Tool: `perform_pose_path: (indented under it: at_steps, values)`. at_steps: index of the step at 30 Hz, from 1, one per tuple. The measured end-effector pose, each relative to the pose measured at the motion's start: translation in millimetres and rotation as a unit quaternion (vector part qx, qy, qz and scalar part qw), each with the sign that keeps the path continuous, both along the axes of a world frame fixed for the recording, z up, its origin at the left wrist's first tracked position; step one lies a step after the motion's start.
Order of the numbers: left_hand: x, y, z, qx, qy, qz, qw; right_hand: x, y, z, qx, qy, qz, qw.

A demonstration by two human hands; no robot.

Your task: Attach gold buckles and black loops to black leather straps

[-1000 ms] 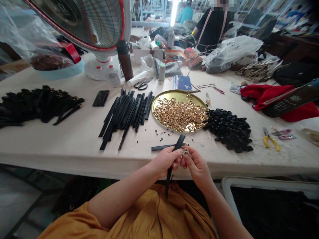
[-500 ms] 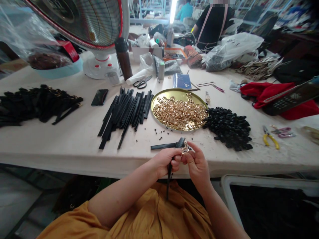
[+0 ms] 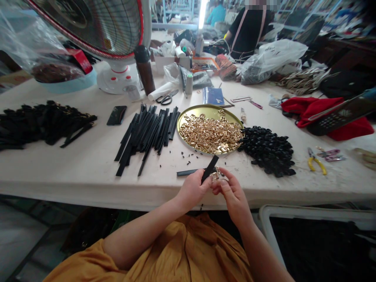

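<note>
Black strap [image 3: 210, 168] is pinched in the left hand [image 3: 192, 190], fingers closed around it, the upper end poking up and away toward the tray and a short bit showing below the hand by the table edge. Right hand [image 3: 232, 194] grips a small metal buckle [image 3: 216, 175] between thumb and fingertips, right against the strap, just beside the left thumb. Both hands hover over the near edge of the table [image 3: 88, 164], touching each other. Step in hand looks like fitting the buckle onto the strap end; whether the strap is already through it can't be told, too small. Going on from here would call for a steady pinch on both parts and fine lining-up, not reach. Another strap [image 3: 188, 172] lies flat just beyond the left hand. Farther out: loose black bits [image 3: 188, 156], a gold tray [image 3: 205, 109] of gold buckles [image 3: 211, 135], a heap of black loops [image 3: 268, 150] touching its right side, a spread of black straps [image 3: 147, 133] to its left. Well apart: a dark pile [image 3: 41, 123] far left, phone [image 3: 116, 115], fan [image 3: 117, 74], yellow pliers [image 3: 315, 164] far right. Bare tabletop lies open left of the hands; the table edge sits right under them, lap below, a white-rimmed bin [image 3: 293, 213] low on the right.
</note>
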State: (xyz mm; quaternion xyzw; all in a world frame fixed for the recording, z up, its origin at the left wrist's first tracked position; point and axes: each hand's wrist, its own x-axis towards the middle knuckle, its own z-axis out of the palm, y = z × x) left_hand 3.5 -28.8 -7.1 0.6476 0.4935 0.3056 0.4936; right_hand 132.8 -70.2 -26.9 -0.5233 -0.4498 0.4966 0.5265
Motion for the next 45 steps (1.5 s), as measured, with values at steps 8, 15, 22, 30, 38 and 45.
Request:
perform_pose_path:
  at_steps: [8, 15, 22, 30, 38, 45]
  values:
    - [-3, 3, 2.4, -0.150, -0.038, -0.088, 0.984, 19, 4, -8.3, 0.010, -0.088, 0.035, 0.995]
    - [-5, 5, 1.2, -0.198, -0.088, -0.112, 0.970, 17, 9, -4.3, -0.027, 0.017, 0.061, 0.998]
    - [-5, 6, -1.5, -0.236, -0.108, -0.104, 0.960, 15, 3, -9.0, -0.108, 0.104, 0.031, 0.988]
    - [-20, -2, -2.0, -0.116, 0.006, -0.118, 0.986, 13, 8, -9.7, -0.161, 0.301, -0.093, 0.935]
    - [-29, -9, 5.1, 0.022, 0.089, -0.195, 0.976, 3, 0, -10.0, -0.183, 0.301, -0.065, 0.934]
    - [-18, -9, 7.3, -0.094, -0.013, -0.160, 0.982, -20, -11, -2.6, -0.078, 0.125, -0.066, 0.987]
